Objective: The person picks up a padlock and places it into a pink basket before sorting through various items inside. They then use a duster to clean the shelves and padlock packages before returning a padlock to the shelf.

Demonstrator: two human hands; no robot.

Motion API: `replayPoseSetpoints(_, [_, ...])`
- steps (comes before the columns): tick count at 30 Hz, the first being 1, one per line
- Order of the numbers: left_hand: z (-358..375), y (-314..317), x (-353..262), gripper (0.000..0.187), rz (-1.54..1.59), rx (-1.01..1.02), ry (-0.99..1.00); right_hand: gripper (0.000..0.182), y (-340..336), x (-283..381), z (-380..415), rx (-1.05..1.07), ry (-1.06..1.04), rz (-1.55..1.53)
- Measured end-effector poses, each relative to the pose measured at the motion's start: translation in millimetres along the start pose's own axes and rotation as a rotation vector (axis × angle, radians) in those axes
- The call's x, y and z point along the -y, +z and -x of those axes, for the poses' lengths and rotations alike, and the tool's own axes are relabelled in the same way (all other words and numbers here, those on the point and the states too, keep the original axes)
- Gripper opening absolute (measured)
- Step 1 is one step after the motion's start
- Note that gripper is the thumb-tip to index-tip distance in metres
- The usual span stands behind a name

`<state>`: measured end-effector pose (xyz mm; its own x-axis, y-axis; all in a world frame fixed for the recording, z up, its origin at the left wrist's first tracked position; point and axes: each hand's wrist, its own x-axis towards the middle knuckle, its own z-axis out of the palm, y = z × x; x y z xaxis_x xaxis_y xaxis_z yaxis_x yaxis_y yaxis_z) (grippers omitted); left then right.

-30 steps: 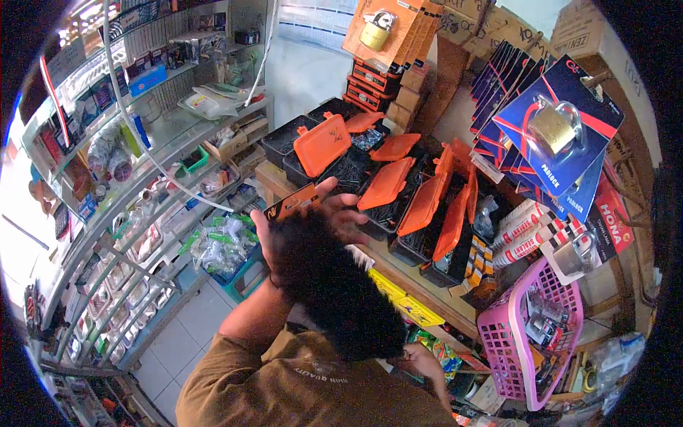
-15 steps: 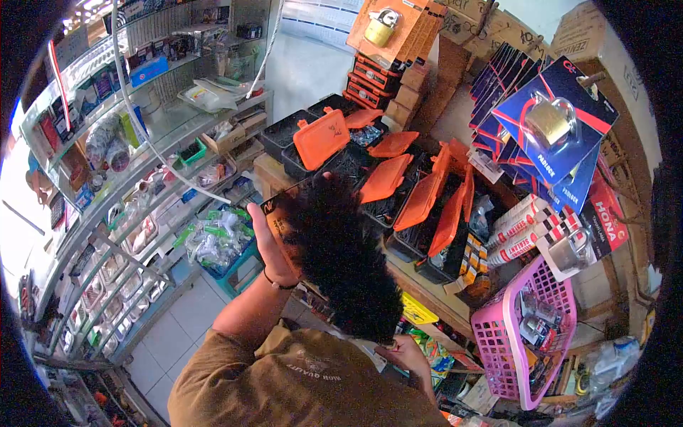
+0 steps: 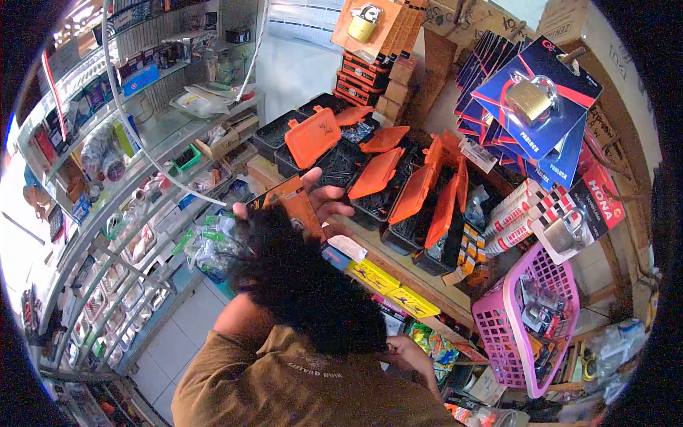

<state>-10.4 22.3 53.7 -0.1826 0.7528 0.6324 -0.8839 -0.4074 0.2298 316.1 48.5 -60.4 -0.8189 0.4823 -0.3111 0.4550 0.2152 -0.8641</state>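
Observation:
My left hand (image 3: pixel 329 198) grips a flat orange-and-black package (image 3: pixel 297 205), its thumb on the left edge and fingers curled over the right. Dark hair covers the palm and the package's lower part. Lower right, my right hand (image 3: pixel 414 357) has its fingers pinched together near the chest; the hair and brown shirt (image 3: pixel 299 384) hide what they hold, if anything. Just beyond the package are black boxes (image 3: pixel 370 206) of nails or screws with orange lids (image 3: pixel 376 173) raised. A bag of clear and green items (image 3: pixel 210 245) sits left of the hair.
Padlock cards (image 3: pixel 537 107) hang at the upper right, above sealant tubes (image 3: pixel 514 213) and a pink basket (image 3: pixel 530 381) of packaged goods. Yellow boxes (image 3: pixel 413 300) line the shelf below the counter. A glass display case (image 3: pixel 142 164) runs along the left; a white cord hangs before it.
The hair has shifted left and down, uncovering the yellow boxes. My left hand's fingers now show around the package, which is turned more face-up. My right hand stays low near the chest.

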Motion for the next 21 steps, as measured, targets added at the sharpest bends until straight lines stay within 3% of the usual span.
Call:
replayPoseSetpoints(2, [-0.7, 6.2, 0.7, 0.1, -0.061, 0.088, 0.007, 0.03, -2.1, 5.4, 2.4, -0.047, -0.082, -0.009])
replayPoseSetpoints(3, [2.2, 38.8, 3.5, 0.098, 0.126, -0.412, 0.134, 0.028, -2.6, 18.5, 3.9, -0.127, -0.003, 0.056])
replayPoseSetpoints(4, [1.2, 33.6, 5.8, 0.096, -0.146, -0.555, 0.185, 0.025, -2.6, 25.6, 5.1, -0.205, 0.076, 0.121])
replayPoseSetpoints(5, [1.4, 33.2, 6.1, 0.097, -0.033, -0.384, 0.112, 0.02, 3.5, -31.3, 2.0, -0.136, 0.029, 0.039])
replayPoseSetpoints(6, [1.4, 33.0, 6.5, 0.097, 0.077, -0.208, 0.04, 0.02, 3.6, -18.3, 5.3, -0.134, 0.027, 0.041])
replayPoseSetpoints(8, [1.6, 21.9, 6.2, 0.098, -0.06, -0.126, 0.024, 0.016, 2.3, 19.2, 10.7, -0.093, 0.031, -0.188])
replayPoseSetpoints(9, [1.6, 18.3, 6.4, 0.098, -0.189, -0.054, 0.005, 0.016, -4.4, 4.0, 11.1, -0.092, 0.126, 0.055])
replayPoseSetpoints(10, [-0.3, 21.2, 9.1, 0.098, -0.19, -0.052, 0.003, 0.016, -4.9, -9.0, 9.6, -0.095, 0.124, 0.053])
replayPoseSetpoints(12, [-5.0, 28.5, 17.9, 0.1, -0.112, -0.554, 0.145, 0.019, -5.0, -24.3, 8.8, -0.07, 0.071, 0.163])
replayPoseSetpoints(13, [-5.7, 25.1, 19.3, 0.1, -0.11, -0.552, 0.14, 0.014, 0.9, -16.8, 10.2, -0.065, -0.016, -0.03])
replayPoseSetpoints(16, [-8.0, 12.5, 19.3, 0.101, -0.004, 0.067, -0.086, 0.015, 0.0, -33.3, 14.3, -0.014, -0.018, 0.057])
replayPoseSetpoints(17, [-4.3, 16.3, 23.9, 0.101, -0.017, 0.023, -0.064, 0.019, -0.9, -35.0, 19.5, -0.123, -0.081, -0.044])
replayPoseSetpoints(18, [-2.8, 36.3, 23.7, 0.098, 0.346, -0.394, 0.064, 0.019, 1.5, -26.4, 22.4, -0.13, -0.079, -0.051])
replayPoseSetpoints(20, [-4.9, 31.8, 31.4, 0.096, 0.232, -0.328, 0.051, 0.025, 2.1, -4.0, 25.8, -0.136, 0.13, -0.044])
replayPoseSetpoints(21, [-7.8, 27.6, 33.9, 0.096, 0.232, -0.321, 0.039, 0.03, 7.4, -8.0, 22.3, -0.17, -0.139, 0.074])
